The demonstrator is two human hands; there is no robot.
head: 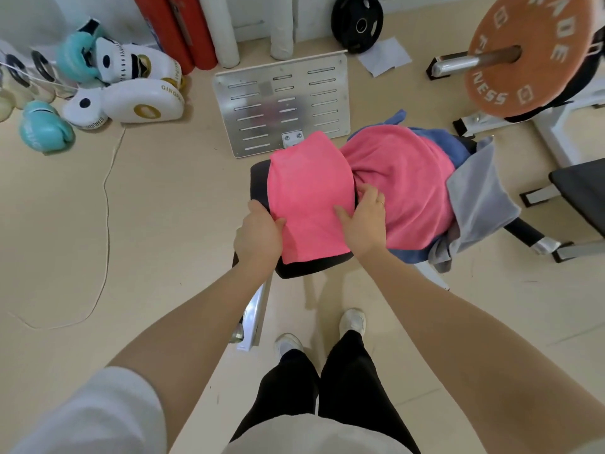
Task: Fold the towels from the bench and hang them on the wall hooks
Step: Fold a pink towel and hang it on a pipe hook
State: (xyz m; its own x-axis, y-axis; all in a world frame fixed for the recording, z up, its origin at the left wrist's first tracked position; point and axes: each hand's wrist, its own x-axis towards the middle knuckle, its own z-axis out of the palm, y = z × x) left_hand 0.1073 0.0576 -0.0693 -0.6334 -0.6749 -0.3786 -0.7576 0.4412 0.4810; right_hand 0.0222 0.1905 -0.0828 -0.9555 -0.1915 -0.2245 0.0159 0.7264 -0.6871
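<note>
Pink towel (311, 194) lay folded on the bench (258, 178), beside a heap (422, 188) of more towels. Left hand (258, 235) pinched its near-left edge; right hand (363, 217) pressed flat, fingers straight. Soft, limp and light, it seemed best lifted by both side edges.

Open floor (147, 224) left of the bench (258, 178), crossed only by a thin cord (106, 204). Right side blocked: heaped towels (409, 191) close beside, barbell plate (530, 54) looming above. Beyond the bench, slotted metal panel (281, 103) upright. Boxing gloves (131, 93) far left, well apart.
</note>
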